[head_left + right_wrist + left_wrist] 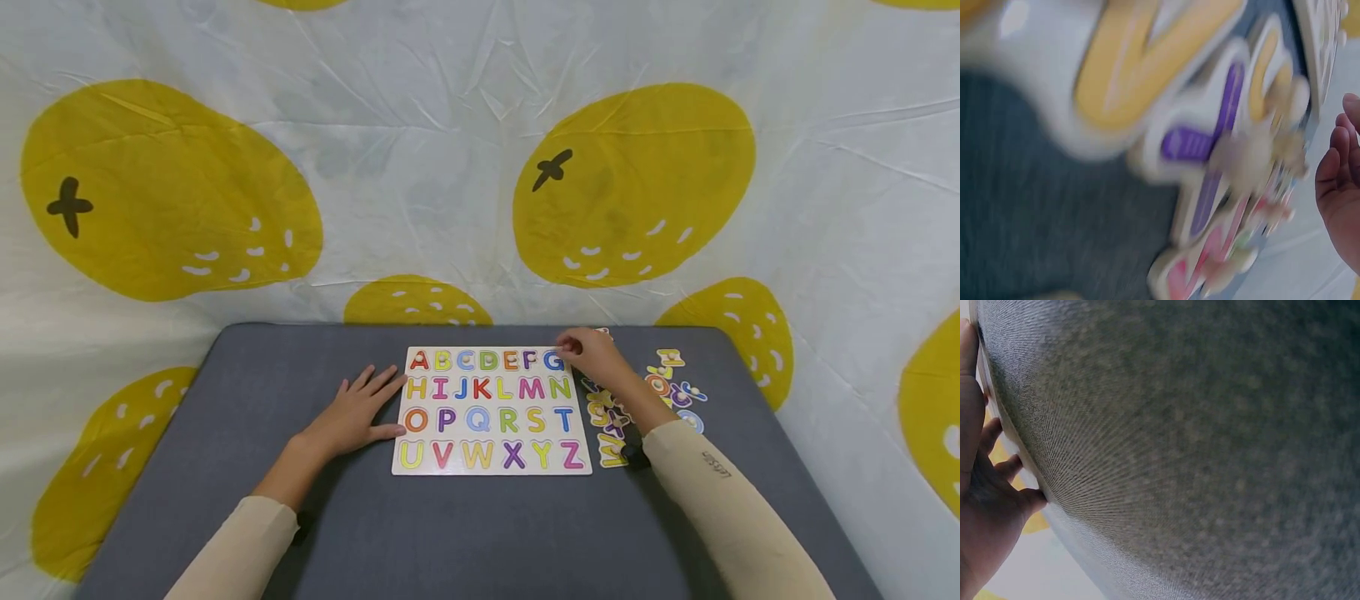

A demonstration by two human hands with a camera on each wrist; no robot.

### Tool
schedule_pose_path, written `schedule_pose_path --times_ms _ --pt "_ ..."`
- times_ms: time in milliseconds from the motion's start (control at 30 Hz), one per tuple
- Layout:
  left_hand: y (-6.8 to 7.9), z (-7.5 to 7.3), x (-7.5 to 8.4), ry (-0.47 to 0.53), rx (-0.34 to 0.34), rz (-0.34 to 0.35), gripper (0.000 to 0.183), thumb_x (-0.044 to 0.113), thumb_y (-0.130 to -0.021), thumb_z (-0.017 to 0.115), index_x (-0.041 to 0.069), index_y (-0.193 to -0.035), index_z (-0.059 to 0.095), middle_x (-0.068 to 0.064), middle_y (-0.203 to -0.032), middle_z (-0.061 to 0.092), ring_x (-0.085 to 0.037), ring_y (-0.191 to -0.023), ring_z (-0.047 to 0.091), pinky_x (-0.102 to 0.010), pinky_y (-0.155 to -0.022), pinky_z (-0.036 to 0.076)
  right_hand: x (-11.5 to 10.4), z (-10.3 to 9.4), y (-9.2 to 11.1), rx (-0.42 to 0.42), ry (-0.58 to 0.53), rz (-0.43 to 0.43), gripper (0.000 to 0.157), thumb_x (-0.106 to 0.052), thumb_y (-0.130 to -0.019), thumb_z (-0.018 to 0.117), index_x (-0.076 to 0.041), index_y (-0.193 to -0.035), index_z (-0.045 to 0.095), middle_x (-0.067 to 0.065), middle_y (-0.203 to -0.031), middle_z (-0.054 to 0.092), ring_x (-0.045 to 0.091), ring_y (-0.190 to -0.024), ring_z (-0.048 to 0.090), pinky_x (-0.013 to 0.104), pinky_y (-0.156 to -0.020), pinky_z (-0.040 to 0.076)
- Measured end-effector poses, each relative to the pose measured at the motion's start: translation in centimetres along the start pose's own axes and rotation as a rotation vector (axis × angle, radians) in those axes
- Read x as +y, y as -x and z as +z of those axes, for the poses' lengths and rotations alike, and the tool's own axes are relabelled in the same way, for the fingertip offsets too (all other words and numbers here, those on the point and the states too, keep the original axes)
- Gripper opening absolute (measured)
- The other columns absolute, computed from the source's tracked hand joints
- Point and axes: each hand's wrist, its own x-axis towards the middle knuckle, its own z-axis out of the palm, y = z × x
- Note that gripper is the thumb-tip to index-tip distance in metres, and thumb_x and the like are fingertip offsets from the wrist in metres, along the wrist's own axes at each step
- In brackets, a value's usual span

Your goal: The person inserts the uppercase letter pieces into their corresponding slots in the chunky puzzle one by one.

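Note:
A white alphabet board [495, 461] lies flat on the grey table, with coloured letters from A to Z in rows. Small knobs stand on the top-row letters. My left hand [358, 418], fingers spread, touches the board's left edge; in the left wrist view the left hand [988, 519] shows at the edge. Over the top right corner, next to the blue letter G [552, 361], is my right hand [596, 358] with bent fingers. In the right wrist view the right hand [1341, 181] is partly cut off, so whether its fingertips pinch anything is hidden.
Loose knobbed letter pieces [613, 451] lie along the board's right side, partly under the right forearm. More loose pieces [658, 384] lie farther right. A patterned curtain [420, 192] hangs behind the table [480, 533].

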Motion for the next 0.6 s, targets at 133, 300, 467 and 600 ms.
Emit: schedule_pose_path --times_ms 133,300,467,600 --pt "0.0 -0.1 0.1 -0.002 0.0 0.0 0.093 0.061 -0.09 0.071 0.021 -0.164 0.032 -0.01 -0.17 0.028 -0.048 -0.156 0.019 -0.079 -0.114 0.02 1.7 -0.9 0.2 0.028 0.038 0.004 0.021 -0.011 -0.098 0.071 -0.002 -0.117 0.073 0.013 -0.104 0.071 0.026 -0.091 0.064 0.045 -0.083 0.053" --pt "-0.1 0.0 0.0 -0.002 -0.001 0.002 0.093 0.062 -0.09 0.07 0.023 -0.165 0.031 -0.01 -0.171 0.027 -0.048 -0.156 0.018 -0.079 -0.115 0.02 3.1 -1.6 0.2 0.035 0.014 0.084 0.024 -0.013 -0.099 0.071 -0.003 -0.121 0.071 0.015 -0.108 0.07 0.029 -0.094 0.062 0.046 -0.086 0.053" --pt "-0.1 0.1 0.0 -0.007 -0.003 0.003 0.092 0.063 -0.09 0.069 0.023 -0.164 0.031 -0.01 -0.171 0.027 -0.048 -0.157 0.019 -0.079 -0.114 0.02 3.9 -1.9 -0.3 0.016 0.061 0.103 0.027 -0.011 -0.099 0.069 -0.001 -0.124 0.07 0.017 -0.109 0.068 0.031 -0.097 0.062 0.048 -0.089 0.051" --pt "-0.1 0.0 0.0 -0.005 -0.003 0.003 0.092 0.063 -0.091 0.069 0.022 -0.164 0.032 -0.011 -0.171 0.028 -0.048 -0.157 0.019 -0.08 -0.114 0.02 4.0 -2.1 -1.0 -0.007 0.087 0.1 0.027 -0.01 -0.1 0.068 0.001 -0.125 0.069 0.019 -0.111 0.068 0.033 -0.1 0.062 0.051 -0.091 0.051"
